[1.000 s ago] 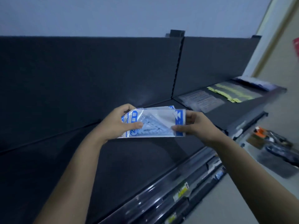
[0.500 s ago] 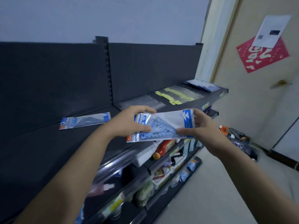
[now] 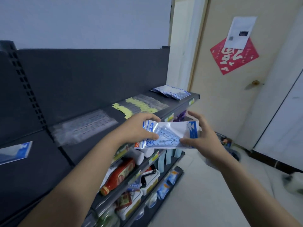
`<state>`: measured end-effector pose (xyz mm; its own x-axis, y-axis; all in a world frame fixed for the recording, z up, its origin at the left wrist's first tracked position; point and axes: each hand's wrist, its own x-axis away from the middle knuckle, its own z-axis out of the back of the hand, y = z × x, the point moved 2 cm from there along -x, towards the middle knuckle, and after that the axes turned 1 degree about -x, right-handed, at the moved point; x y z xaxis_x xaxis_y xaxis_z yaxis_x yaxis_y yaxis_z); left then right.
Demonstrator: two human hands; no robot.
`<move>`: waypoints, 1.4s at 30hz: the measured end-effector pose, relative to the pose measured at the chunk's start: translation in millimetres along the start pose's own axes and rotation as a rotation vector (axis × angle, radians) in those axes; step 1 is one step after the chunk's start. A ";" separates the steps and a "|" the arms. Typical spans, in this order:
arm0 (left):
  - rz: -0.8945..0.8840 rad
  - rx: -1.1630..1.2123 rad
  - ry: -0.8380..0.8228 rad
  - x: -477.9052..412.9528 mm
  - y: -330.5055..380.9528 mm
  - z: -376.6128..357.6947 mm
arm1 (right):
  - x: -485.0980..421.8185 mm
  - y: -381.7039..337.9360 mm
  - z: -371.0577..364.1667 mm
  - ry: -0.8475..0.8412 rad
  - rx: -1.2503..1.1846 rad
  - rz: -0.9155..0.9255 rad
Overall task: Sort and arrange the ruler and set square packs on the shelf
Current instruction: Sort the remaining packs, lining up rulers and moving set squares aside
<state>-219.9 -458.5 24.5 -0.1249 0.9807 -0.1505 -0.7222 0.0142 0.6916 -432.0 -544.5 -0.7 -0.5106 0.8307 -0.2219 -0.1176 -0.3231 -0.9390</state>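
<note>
A clear blue-and-white set square pack (image 3: 170, 134) hangs in front of the dark top shelf (image 3: 105, 141), held by both hands. My left hand (image 3: 137, 130) grips its left end, thumb on top. Its right end is pinched by my right hand (image 3: 200, 136). One more blue pack (image 3: 14, 152) lies flat at the shelf's far left. Further along lie a row of clear ruler packs (image 3: 83, 126), a row of yellow-tagged ruler packs (image 3: 139, 105) and a pile of set square packs (image 3: 172, 92) at the shelf's right end.
Lower shelves hold a ketchup bottle (image 3: 118, 176), tubs and small packets. A cream door (image 3: 237, 95) with a red paper sign (image 3: 234, 56) stands to the right. The pale floor (image 3: 205, 194) runs alongside the shelving.
The view has swung right along the shelf and both hands carried the pack to the right. The blue pack lying on the shelf has slid to the far left of view.
</note>
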 end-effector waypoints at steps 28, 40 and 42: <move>0.144 0.023 0.086 -487.4 -47.6 -107.5 | -430.9 181.3 201.5 0.023 0.180 -0.052; 0.532 0.053 0.501 -516.5 -78.4 -126.1 | -592.0 235.1 184.3 -0.623 0.305 0.119; 0.563 0.023 0.553 -512.8 -82.7 -124.7 | -601.0 240.5 175.8 -0.670 0.304 0.150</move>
<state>-181.0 -986.9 -43.7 -0.7920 0.6024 -0.0990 -0.4363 -0.4451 0.7820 -303.2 -1201.1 -47.0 -0.9376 0.3450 -0.0434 -0.1861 -0.6031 -0.7756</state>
